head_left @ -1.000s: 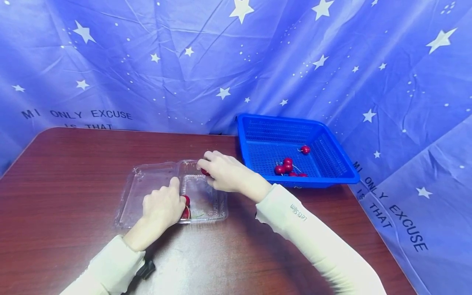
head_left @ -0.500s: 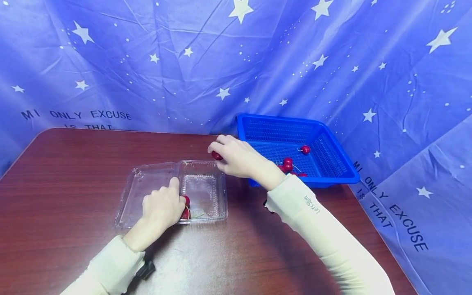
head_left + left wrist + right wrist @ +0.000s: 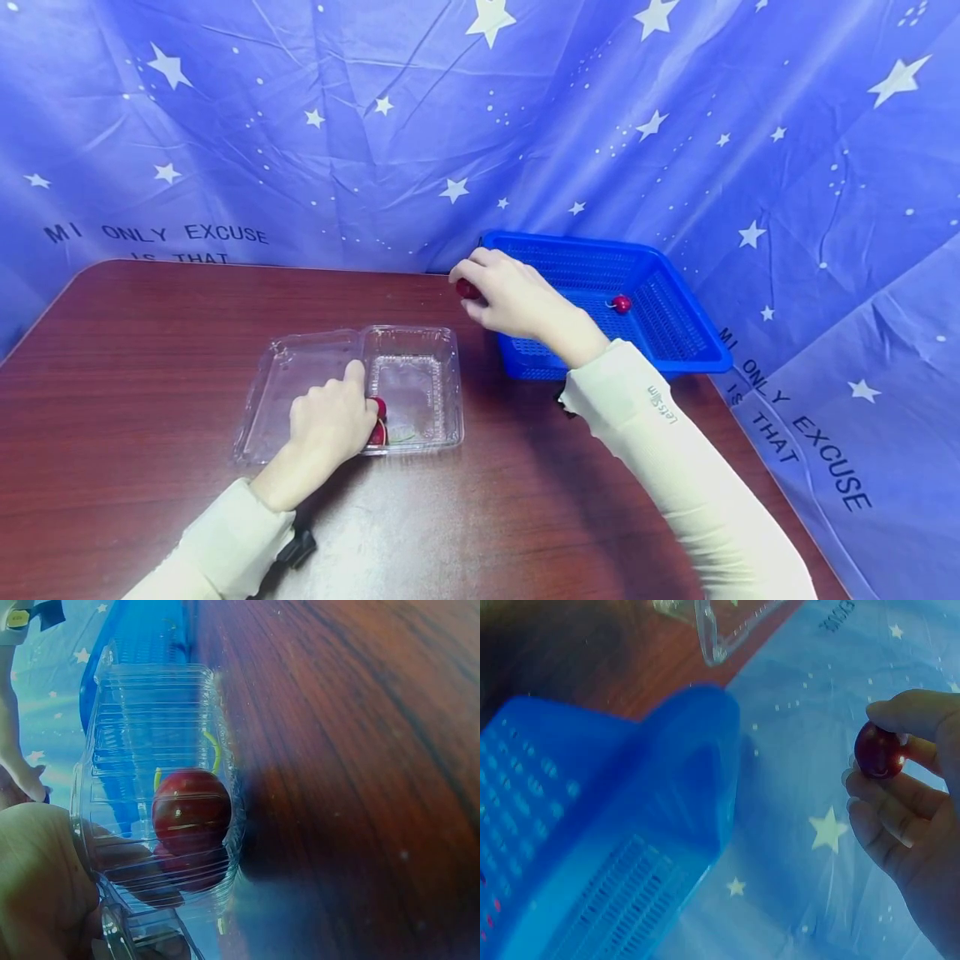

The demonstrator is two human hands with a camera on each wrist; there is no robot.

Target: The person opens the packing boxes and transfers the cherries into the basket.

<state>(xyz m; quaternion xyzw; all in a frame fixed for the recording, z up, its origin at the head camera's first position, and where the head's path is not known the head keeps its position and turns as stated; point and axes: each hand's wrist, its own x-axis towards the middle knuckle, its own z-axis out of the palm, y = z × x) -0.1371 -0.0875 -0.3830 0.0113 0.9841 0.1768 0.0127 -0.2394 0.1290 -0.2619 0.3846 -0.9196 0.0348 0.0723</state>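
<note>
In the head view my left hand (image 3: pixel 330 421) grips the inner edge of a clear plastic clamshell box (image 3: pixel 459 392), thumb inside the base. Two red cherries (image 3: pixel 378 432) with stems lie against that thumb; the left wrist view shows them through the clear wall as one cherry (image 3: pixel 191 808) above another. My right hand (image 3: pixel 517 292) pinches a cherry (image 3: pixel 879 751) between thumb and fingers, above the near left rim of the blue basket (image 3: pixel 690 333). One cherry (image 3: pixel 621 304) shows in the basket; the right forearm covers part of its floor.
Left of the base, the box's clear lid (image 3: pixel 262 400) lies folded out flat on the brown wooden table (image 3: pixel 150 350). A blue star-printed cloth (image 3: pixel 420 142) hangs behind and along the right side. The basket stands at the table's back right.
My right hand, still holding its cherry, has moved from over the clamshell base to the right and back, up to the basket's left rim. My left hand has stayed in place.
</note>
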